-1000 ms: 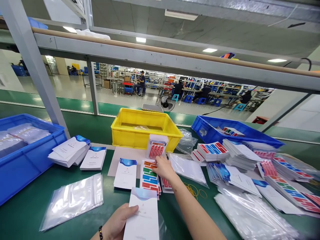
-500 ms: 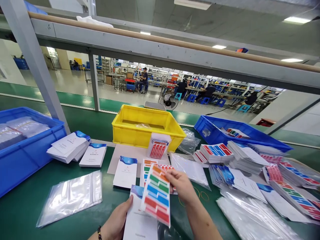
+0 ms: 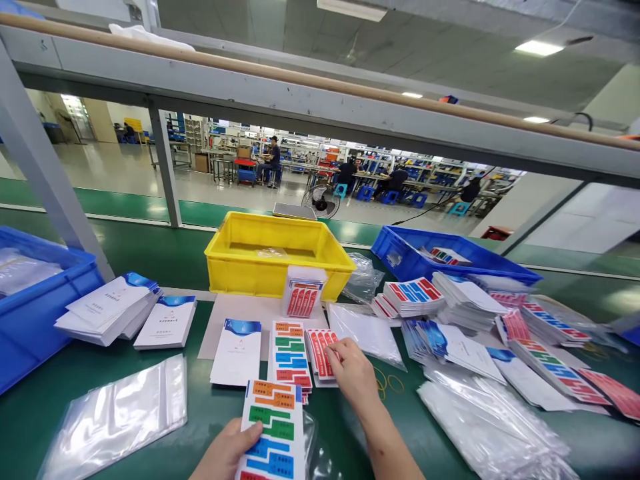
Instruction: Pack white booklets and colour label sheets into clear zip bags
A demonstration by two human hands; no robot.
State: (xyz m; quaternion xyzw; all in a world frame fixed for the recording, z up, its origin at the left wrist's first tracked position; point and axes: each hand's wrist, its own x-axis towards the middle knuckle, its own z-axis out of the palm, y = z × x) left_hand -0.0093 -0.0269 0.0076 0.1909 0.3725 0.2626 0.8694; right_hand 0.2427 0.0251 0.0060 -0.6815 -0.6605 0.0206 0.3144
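My left hand point(image 3: 233, 445) is closed on a colourful sticker sheet point(image 3: 273, 427) with orange, green, blue and red labels, its thumb on top. A sliver of blue behind the sheet's corner belongs to the white-and-blue booklet under it. My right hand point(image 3: 354, 370) reaches to a stack of red sticker sheets point(image 3: 320, 347), fingertips pinched at the top sheet's right edge. Just left of that stack lies a pile of colourful sticker sheets point(image 3: 290, 357). Further left is a pile of white booklets point(image 3: 236, 353) with blue tops. Clear plastic point(image 3: 310, 440) shows beside the held sheet.
A yellow bin point(image 3: 280, 277) stands behind the piles, with packed bags point(image 3: 303, 300) before it. Blue bins point(image 3: 40, 327) flank both sides. Clear bags point(image 3: 120, 420) lie at left, more plastic bags point(image 3: 490, 427) at right. Rubber bands point(image 3: 387, 381) lie near my right hand.
The colourful sheet has passed from my right hand onto the booklet in my left. My right hand has moved to the red sticker stack. The view has shifted slightly to the right.
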